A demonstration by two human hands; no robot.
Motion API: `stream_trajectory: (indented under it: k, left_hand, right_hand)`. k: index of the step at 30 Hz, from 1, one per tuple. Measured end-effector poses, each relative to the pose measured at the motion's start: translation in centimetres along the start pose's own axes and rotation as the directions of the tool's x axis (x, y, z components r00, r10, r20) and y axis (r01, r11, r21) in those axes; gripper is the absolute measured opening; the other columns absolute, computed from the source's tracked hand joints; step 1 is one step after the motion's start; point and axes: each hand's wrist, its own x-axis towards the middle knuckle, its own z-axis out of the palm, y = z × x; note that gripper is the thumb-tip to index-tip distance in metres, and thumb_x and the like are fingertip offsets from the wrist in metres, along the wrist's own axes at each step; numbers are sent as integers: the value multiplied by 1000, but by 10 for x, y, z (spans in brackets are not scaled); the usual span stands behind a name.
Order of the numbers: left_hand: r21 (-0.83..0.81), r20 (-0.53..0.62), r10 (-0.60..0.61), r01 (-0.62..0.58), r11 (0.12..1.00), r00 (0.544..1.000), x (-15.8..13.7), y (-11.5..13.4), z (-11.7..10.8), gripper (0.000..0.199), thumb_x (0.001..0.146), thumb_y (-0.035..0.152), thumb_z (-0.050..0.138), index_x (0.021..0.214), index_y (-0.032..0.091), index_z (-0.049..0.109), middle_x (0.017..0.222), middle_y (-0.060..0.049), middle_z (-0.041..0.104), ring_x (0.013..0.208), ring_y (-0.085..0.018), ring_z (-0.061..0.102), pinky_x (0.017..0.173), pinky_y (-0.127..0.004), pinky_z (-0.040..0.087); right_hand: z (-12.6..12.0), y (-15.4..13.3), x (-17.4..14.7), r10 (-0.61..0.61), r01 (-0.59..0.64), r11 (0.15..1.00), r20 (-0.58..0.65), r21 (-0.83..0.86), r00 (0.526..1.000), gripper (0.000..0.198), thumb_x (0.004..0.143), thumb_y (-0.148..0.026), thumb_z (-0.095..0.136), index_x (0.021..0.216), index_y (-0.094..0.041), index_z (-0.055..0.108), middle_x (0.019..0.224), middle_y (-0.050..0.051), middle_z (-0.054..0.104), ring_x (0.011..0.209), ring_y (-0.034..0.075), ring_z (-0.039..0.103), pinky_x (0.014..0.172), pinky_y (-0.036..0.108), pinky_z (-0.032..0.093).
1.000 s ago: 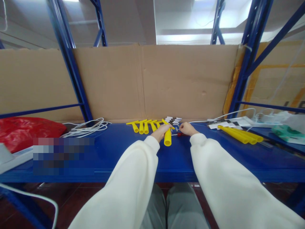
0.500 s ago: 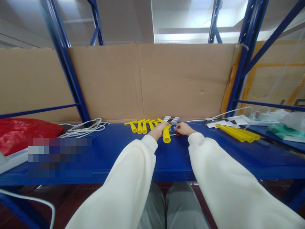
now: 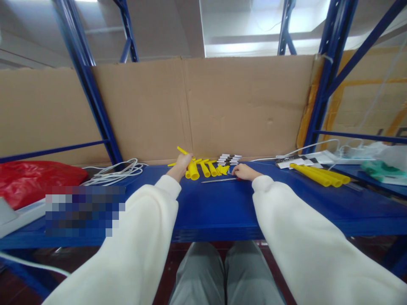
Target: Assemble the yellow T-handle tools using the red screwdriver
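My left hand (image 3: 181,166) is closed around a yellow T-shaped tube (image 3: 194,173), at the left end of a row of similar yellow tubes (image 3: 205,169) on the blue table. Its wide round mouth faces me and a thin arm sticks up beyond my fingers. My right hand (image 3: 244,172) rests low over the table with its fingers bent together; whatever they hold is too small to make out. Small yellow pieces (image 3: 223,170) lie just left of those fingers. Below them is a screwdriver (image 3: 219,181), its thin metal shaft pointing left and its red handle partly under my right hand.
Black-and-white striped pieces (image 3: 229,159) lie behind the small parts, against a cardboard wall (image 3: 241,106). Long yellow tubes (image 3: 318,176) sit at the right near a checkered card. Coiled white cable (image 3: 119,171) and a red bag (image 3: 41,180) are at the left, between blue uprights.
My left hand has moved left with the yellow tube, from the middle to the row's left end. More of the screwdriver shaft shows. My right hand has stayed nearly in place.
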Motion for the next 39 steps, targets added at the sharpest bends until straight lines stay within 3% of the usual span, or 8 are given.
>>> stream_trajectory:
  k: [4, 8, 11, 16, 22, 25, 31, 39]
  left_hand:
    - [274, -18, 217, -204, 940, 976, -7, -2, -8, 31, 82, 12, 54, 112, 13, 62, 102, -14, 74, 96, -26, 71, 78, -32, 56]
    - [658, 38, 287, -240, 714, 957, -23, -7, -9, 43, 85, 22, 57, 127, 14, 54, 113, -18, 71, 111, -31, 67, 90, -39, 52]
    - [768, 161, 342, -335, 546, 926, -35, -13, -9, 48, 87, 19, 53, 135, 18, 51, 116, -15, 71, 111, -29, 67, 91, -38, 51]
    - [739, 456, 468, -615, 274, 757, -47, -25, -9, 55, 90, 13, 48, 143, 24, 48, 137, -10, 61, 123, -24, 59, 100, -35, 48]
    - [628, 716, 366, -777, 35, 595, -65, -27, -3, 54, 92, 10, 41, 141, 27, 53, 130, -12, 61, 111, -26, 64, 92, -40, 51]
    - [602, 745, 352, -798, 11, 567, -69, -27, 1, 54, 92, 9, 40, 142, 25, 53, 127, -13, 61, 110, -26, 64, 91, -40, 51]
    - [610, 724, 373, -791, 47, 580, -66, -29, 1, 52, 93, 11, 41, 142, 24, 52, 127, -14, 62, 109, -27, 64, 91, -41, 51]
    - [641, 587, 478, -735, 219, 654, -61, -28, -4, 52, 95, 13, 40, 146, 25, 44, 138, -14, 57, 120, -26, 60, 98, -40, 48]
  right_hand:
    - [4, 3, 3, 11, -11, 1000, 13, -20, 1000, 37, 78, -9, 49, 99, -19, 79, 94, 6, 78, 88, 21, 70, 84, 25, 51]
    - [7, 9, 8, 14, -13, 998, 6, -55, 1000, 41, 79, -10, 49, 105, -22, 77, 99, 5, 77, 95, 21, 69, 85, 26, 51]
    - [9, 12, 10, 0, 1, 997, 6, -72, 1000, 39, 80, -14, 49, 105, -23, 77, 103, 5, 76, 99, 21, 68, 86, 27, 51]
    - [7, 11, 8, -2, 1, 994, -10, -105, 1000, 37, 83, -16, 47, 102, -24, 78, 105, 5, 76, 103, 22, 67, 91, 30, 50]
    - [5, 7, 2, 19, -27, 992, -65, -123, 998, 37, 84, -15, 47, 105, -23, 77, 111, 6, 75, 106, 22, 67, 95, 31, 48]
    - [5, 5, -1, -7, -1, 995, -77, -103, 997, 36, 83, -15, 48, 104, -22, 77, 108, 5, 76, 103, 20, 68, 94, 28, 49]
    - [4, 2, -4, -18, 13, 997, -75, -72, 997, 36, 81, -12, 50, 103, -20, 78, 105, 5, 77, 99, 19, 69, 92, 26, 50]
    - [-1, 2, -9, -22, 21, 999, -59, -28, 998, 32, 80, -10, 53, 97, -18, 79, 97, 5, 78, 88, 19, 71, 84, 24, 52]
